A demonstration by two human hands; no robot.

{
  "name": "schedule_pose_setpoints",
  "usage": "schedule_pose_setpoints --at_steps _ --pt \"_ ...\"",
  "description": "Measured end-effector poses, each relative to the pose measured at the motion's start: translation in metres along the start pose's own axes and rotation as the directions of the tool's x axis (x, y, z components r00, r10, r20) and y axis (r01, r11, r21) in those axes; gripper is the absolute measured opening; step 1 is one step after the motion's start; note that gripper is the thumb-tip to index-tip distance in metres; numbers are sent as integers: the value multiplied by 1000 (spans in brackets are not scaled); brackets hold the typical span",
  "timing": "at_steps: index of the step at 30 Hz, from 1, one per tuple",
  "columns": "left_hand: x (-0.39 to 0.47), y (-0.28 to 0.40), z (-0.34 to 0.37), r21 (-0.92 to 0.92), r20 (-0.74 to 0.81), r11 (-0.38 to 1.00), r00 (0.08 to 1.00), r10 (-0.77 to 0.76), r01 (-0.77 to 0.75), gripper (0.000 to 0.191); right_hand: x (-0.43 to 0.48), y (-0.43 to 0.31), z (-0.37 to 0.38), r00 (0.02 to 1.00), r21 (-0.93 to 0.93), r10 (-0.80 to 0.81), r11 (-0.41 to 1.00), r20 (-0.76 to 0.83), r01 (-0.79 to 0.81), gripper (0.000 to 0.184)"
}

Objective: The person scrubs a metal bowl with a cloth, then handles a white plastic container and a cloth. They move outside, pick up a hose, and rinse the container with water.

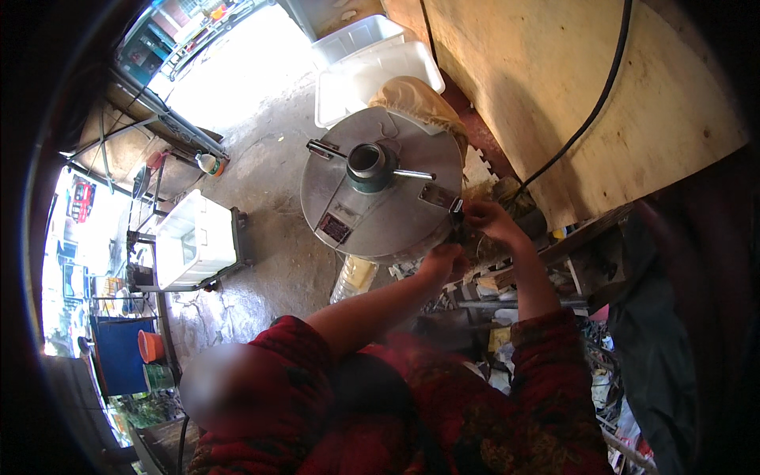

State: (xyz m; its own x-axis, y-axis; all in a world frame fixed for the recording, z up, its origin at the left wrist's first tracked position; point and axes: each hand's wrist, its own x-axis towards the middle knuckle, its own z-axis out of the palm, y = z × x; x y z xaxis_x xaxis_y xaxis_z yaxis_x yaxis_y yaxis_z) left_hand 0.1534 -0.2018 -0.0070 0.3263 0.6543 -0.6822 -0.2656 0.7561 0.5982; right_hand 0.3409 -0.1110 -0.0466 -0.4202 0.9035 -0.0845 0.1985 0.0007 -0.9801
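Before me stands a round metal machine with a flat steel lid (380, 231). From the lid's middle rises a short round spout or inlet (366, 163), with a metal handle bar (415, 174) sticking out to its right. A hinged clamp (456, 209) sits at the lid's right rim, and a similar fitting (323, 148) is on the far left rim. My right hand (488, 221) is at the rim clamp, its fingers bent towards it. Just below the clamp, my left hand (442, 262) is close against the machine's side. Dark shadow hides the fingertips of both.
Tan cloth (415, 98) hangs at the machine's far side, by white plastic tubs (380, 77). A plywood sheet (570, 95) with a black cable (585, 127) rises at right. Clear plastic container (354, 278) stands near the machine's base. Left is a white bin (199, 243) on a frame.
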Motion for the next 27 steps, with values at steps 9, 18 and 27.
schedule_pose_setpoints --at_steps 9,18,27 --pt "19 -10 0 -206 -47 978 999 5 -15 18 7 -4 -5 992 -9 30 1000 125 -30 18" --pt "46 -14 10 -531 -36 840 993 110 -112 8 10 -4 -12 984 62 69 995 166 -80 18" --pt "42 4 50 -560 -384 795 923 1 -234 9 9 -11 -14 987 -149 97 986 125 -78 17"
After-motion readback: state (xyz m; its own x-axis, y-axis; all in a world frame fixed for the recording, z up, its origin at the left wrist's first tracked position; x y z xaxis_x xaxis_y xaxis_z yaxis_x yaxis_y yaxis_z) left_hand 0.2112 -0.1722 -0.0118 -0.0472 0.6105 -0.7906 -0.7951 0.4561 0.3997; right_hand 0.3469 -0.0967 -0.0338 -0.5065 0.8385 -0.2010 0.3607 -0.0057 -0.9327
